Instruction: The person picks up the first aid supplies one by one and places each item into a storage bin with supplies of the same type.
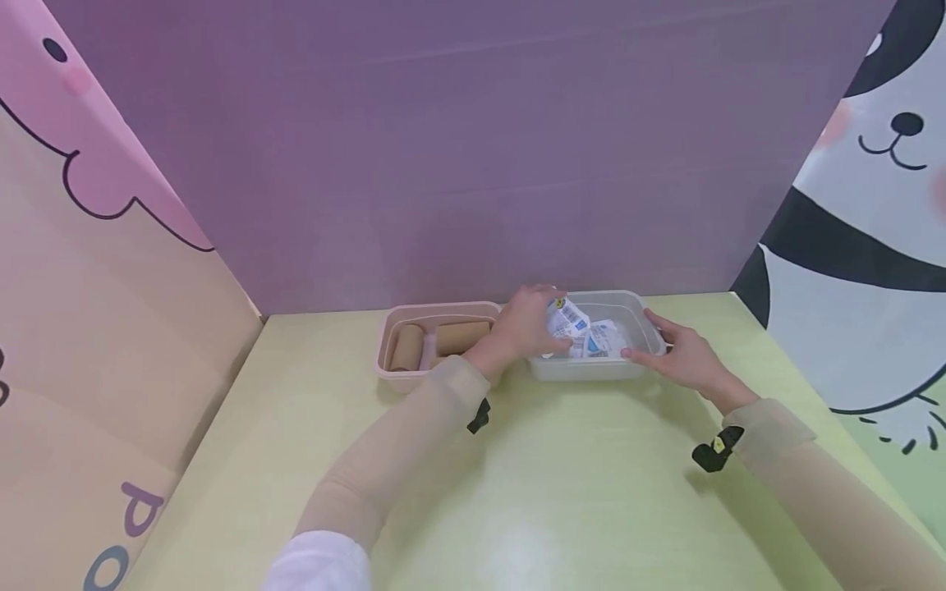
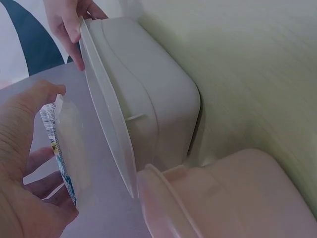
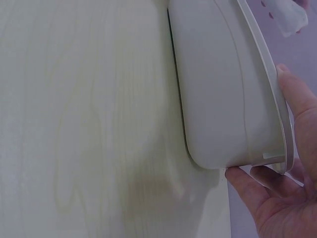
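My left hand (image 1: 523, 324) is above the left end of a white plastic bin (image 1: 587, 371), gripping a small packet (image 1: 569, 317) with white, blue-printed film. In the left wrist view the packet (image 2: 60, 144) is pinched between thumb and fingertips, above the bin's rim. Inside the bin lies another white and blue packet (image 1: 604, 338). My right hand (image 1: 686, 355) holds the bin's right end, thumb on the rim. The right wrist view has the fingers (image 3: 247, 191) against the end wall of the bin (image 3: 218, 94).
Left of the white bin stands a pink bin (image 1: 402, 379) holding brown cardboard tubes (image 1: 462, 336); the two are side by side. Both stand on a pale yellow wood-grain table (image 1: 562, 492), near its far edge. A purple panel (image 1: 473, 164) rises behind them.
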Action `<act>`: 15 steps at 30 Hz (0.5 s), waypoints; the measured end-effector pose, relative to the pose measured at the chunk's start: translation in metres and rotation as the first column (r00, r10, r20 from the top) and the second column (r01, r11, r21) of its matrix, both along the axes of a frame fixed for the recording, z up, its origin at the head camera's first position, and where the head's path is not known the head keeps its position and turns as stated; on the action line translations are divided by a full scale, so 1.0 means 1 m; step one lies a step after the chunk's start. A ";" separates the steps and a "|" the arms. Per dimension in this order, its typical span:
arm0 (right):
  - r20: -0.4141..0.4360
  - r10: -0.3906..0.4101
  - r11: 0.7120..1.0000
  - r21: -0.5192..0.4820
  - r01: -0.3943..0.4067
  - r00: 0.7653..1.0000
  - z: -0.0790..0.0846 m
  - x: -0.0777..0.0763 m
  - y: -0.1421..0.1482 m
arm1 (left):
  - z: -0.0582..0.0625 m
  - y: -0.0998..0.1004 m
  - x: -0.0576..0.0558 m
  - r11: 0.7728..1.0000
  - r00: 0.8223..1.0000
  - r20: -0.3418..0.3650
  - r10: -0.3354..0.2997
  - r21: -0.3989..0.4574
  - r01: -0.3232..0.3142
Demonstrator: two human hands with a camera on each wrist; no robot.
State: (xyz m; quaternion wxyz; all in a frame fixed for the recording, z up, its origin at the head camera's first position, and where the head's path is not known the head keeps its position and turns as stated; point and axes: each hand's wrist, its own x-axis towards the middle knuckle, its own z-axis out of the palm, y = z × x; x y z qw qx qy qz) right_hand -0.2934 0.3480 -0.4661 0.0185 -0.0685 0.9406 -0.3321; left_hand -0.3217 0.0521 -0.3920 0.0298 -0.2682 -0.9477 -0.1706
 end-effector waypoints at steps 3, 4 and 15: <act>0.008 -0.002 1.000 -0.002 0.002 1.000 0.001 0.001 -0.001 | -0.002 0.003 -0.007 1.000 1.000 0.017 -0.001 0.008 0.001; 0.008 -0.002 1.000 0.000 0.002 1.000 0.001 0.001 -0.001 | -0.003 0.005 -0.008 1.000 1.000 0.021 -0.006 0.011 0.006; -0.016 -0.005 1.000 0.000 0.005 1.000 0.004 0.002 -0.001 | -0.010 0.028 -0.020 0.998 0.996 0.075 -0.043 0.054 0.039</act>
